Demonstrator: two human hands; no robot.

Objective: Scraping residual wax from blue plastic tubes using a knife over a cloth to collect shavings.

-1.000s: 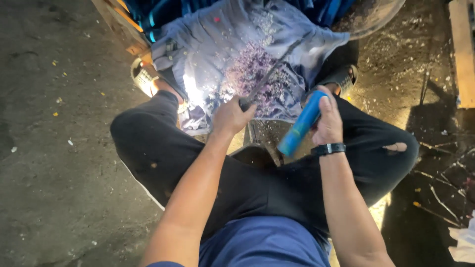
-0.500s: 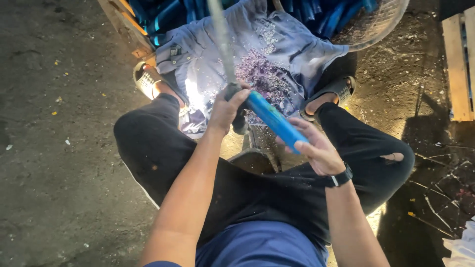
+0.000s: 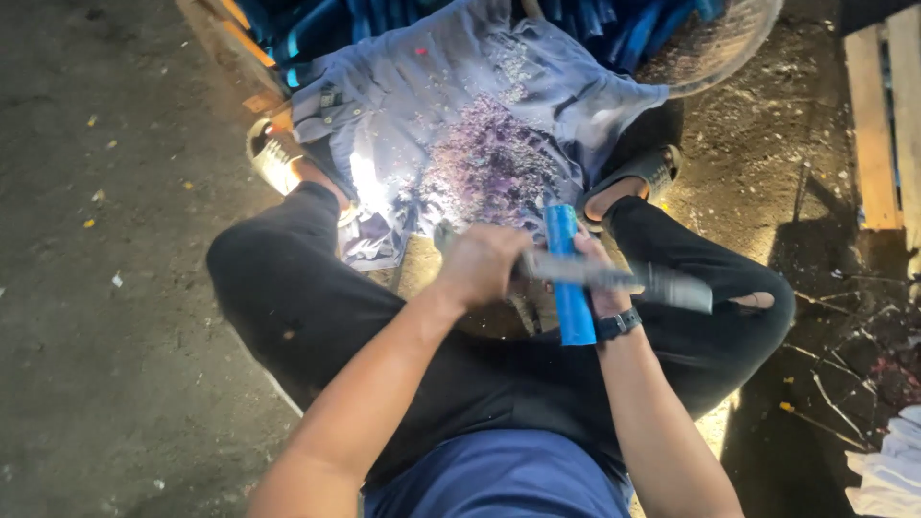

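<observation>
I sit on the ground with my knees spread. My right hand [image 3: 597,278] grips a short blue stick [image 3: 568,278], held upright over my lap. My left hand [image 3: 482,264] is closed on the handle of a long flat blade [image 3: 628,279], which lies across the blue stick and points right. In front of my feet lies a grey cloth [image 3: 470,115] covered with purple and white shavings [image 3: 494,158]. A dark wristband is on my right wrist.
A heap of blue sticks [image 3: 614,24] lies beyond the cloth at the top. A round clear basin [image 3: 724,48] sits at the top right, wooden planks [image 3: 878,115] at the right edge. Twigs and scraps litter the dirt on the right. A wooden block sits between my legs.
The blue stick turned from slanted to upright. The blade swung down from pointing up to lying across the stick, pointing right.
</observation>
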